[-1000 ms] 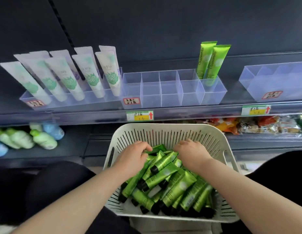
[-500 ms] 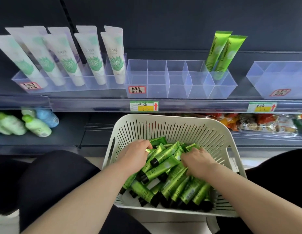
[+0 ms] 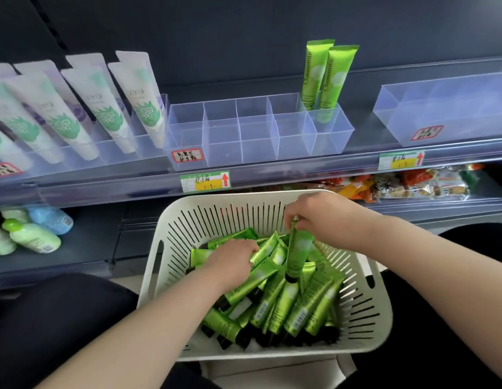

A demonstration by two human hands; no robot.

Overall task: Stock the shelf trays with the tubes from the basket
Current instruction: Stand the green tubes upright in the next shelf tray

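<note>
The person is crouching at the shelf (image 3: 272, 175) with the basket (image 3: 367, 313) in front of them, piled with green tubes (image 3: 275, 310). The right hand (image 3: 328, 220) is pinching one tube (image 3: 297, 254) by its crimped end, holding it upright, cap down, just above the pile. The left hand (image 3: 230, 262) is lying on the heap with its fingers curled among the tubes; I cannot tell whether it is grasping one. Beyond the basket, the middle tray (image 3: 244, 153) is holding only two green tubes (image 3: 322, 77), standing in its far right cells; every other cell is bare. The right tray (image 3: 395, 127) is looking empty too, while the left tray (image 3: 75, 161) is holding white tubes (image 3: 103, 108). So the stocking is barely begun, I would say, with nearly the whole basket left.
</note>
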